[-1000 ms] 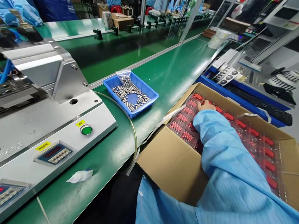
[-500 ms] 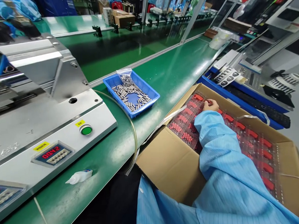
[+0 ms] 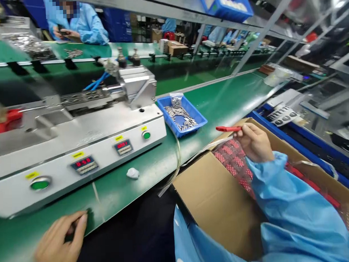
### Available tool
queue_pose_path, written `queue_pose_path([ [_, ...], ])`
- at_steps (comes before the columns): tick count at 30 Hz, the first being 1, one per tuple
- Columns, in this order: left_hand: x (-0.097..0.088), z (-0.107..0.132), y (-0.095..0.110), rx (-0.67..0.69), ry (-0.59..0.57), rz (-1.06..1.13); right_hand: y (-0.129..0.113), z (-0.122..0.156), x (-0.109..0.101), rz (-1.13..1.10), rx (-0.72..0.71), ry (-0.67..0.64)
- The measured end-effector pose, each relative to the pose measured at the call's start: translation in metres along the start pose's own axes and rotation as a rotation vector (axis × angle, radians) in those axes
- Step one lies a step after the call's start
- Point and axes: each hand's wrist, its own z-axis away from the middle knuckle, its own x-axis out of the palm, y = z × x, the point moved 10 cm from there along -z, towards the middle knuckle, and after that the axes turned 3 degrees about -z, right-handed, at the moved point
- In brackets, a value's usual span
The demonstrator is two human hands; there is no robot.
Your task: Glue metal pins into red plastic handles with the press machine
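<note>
My right hand point(image 3: 255, 141) pinches one end of a slim red plastic piece point(image 3: 228, 128) and holds it level above the cardboard box point(image 3: 216, 190). Inside the box lie clear plastic trays with rows of similar red pieces point(image 3: 231, 155), partly covered by my sleeve. At the lower left, my left hand point(image 3: 59, 242) rests at the edge of the green bench point(image 3: 114, 202), its fingers curled and thumb and index tips close together; whatever they may hold is hidden. In front of it stands a metal bench machine point(image 3: 105, 129) with red digital displays and green buttons.
A blue tray point(image 3: 202, 120) of small metal cylinders sits right of the machine. A white squeeze bottle point(image 3: 133, 173) lies on the bench, and a clear tube point(image 3: 178, 150) hangs over its edge. Across the line, a person in blue point(image 3: 87, 25) handles something small. A shelf runs overhead.
My right hand has risen out of the box with a red piece. The view has swung left, bringing in my left hand, more of the machine and the person opposite.
</note>
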Motion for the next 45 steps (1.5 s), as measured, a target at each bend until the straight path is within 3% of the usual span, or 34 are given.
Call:
queue_pose_path([
  [3, 0.010, -0.012, 0.042, 0.024, -0.064, 0.109, -0.009, 0.060, 0.110, -0.067, 0.092, -0.425],
  [7, 0.028, -0.037, 0.091, 0.117, -0.124, 0.264, 0.003, 0.155, 0.245, -0.131, 0.230, -0.904],
  [9, 0.036, -0.044, 0.104, 0.175, -0.207, 0.308, 0.011, 0.189, 0.292, -0.210, 0.292, -1.002],
  [11, 0.038, -0.046, 0.102, 0.168, -0.270, 0.365, 0.018, 0.208, 0.319, -0.243, 0.287, -1.002],
  [13, 0.036, -0.045, 0.087, 0.058, -0.314, 0.445, 0.021, 0.205, 0.324, -0.212, 0.159, -0.857],
  [16, 0.044, -0.037, 0.052, -0.211, -0.395, 0.648, 0.016, 0.184, 0.297, -0.125, -0.147, -0.452],
  [18, 0.055, -0.034, 0.035, -0.350, -0.439, 0.808, 0.021, 0.176, 0.287, -0.065, -0.258, -0.313],
  [23, 0.073, -0.039, 0.017, -0.493, -0.402, 1.047, 0.053, 0.167, 0.322, 0.087, -0.264, -0.505],
  [27, 0.073, -0.041, 0.019, -0.496, -0.379, 1.103, 0.057, 0.167, 0.336, 0.088, -0.251, -0.586],
  [36, 0.063, -0.044, 0.012, -0.504, -0.222, 1.064, 0.068, 0.169, 0.364, -0.213, 0.064, -0.845],
  [40, 0.062, -0.043, 0.009, -0.520, -0.190, 1.058, 0.066, 0.168, 0.366, -0.184, 0.072, -0.896],
  [45, 0.065, -0.043, 0.007, -0.544, -0.238, 1.026, 0.067, 0.165, 0.360, -0.148, 0.043, -0.873],
])
